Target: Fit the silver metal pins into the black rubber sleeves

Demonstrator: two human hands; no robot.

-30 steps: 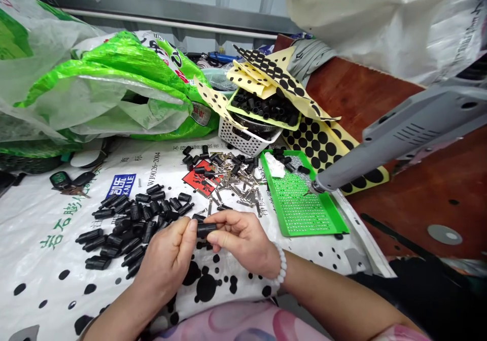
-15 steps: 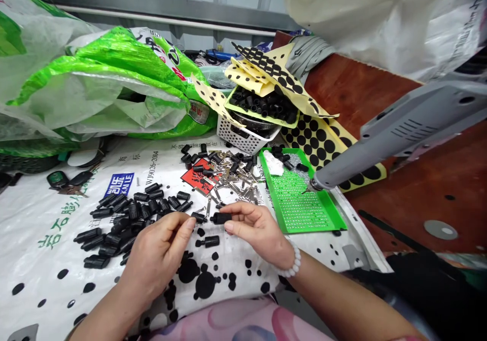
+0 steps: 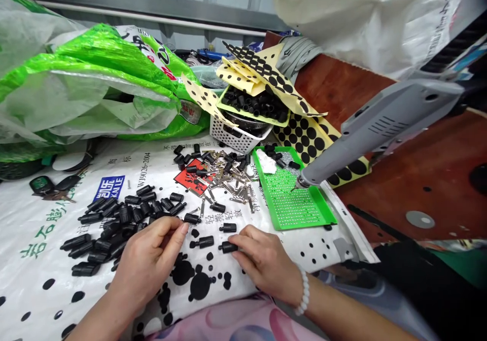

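Near the middle of the white sheet, my left hand (image 3: 152,254) is closed in a pinch. A small black ribbed plastic cylinder with a narrow stem (image 3: 192,218) lies right at its fingertips; whether the fingers grip it, I cannot tell. My right hand (image 3: 266,260) pinches another black cylinder (image 3: 227,247) between thumb and forefinger, close to the sheet. Two similar pieces rest just behind and left of it: one black cylinder (image 3: 228,227) and another stemmed cylinder (image 3: 205,241). Beyond my left hand spreads a pile of black cylinders (image 3: 125,214).
Small metal clips (image 3: 228,186) lie scattered farther back. A green tray (image 3: 279,223) holds tiny shiny pieces, under a grey power screwdriver (image 3: 335,150). Behind stand a white basket (image 3: 232,137) and dotted yellow sheets (image 3: 266,72). Keys (image 3: 57,186) and green bags (image 3: 114,77) are left.
My right hand has moved slightly right and toward me. A black cylinder now lies on the sheet just behind its fingertips. My left hand has hardly moved. The view has shifted slightly.
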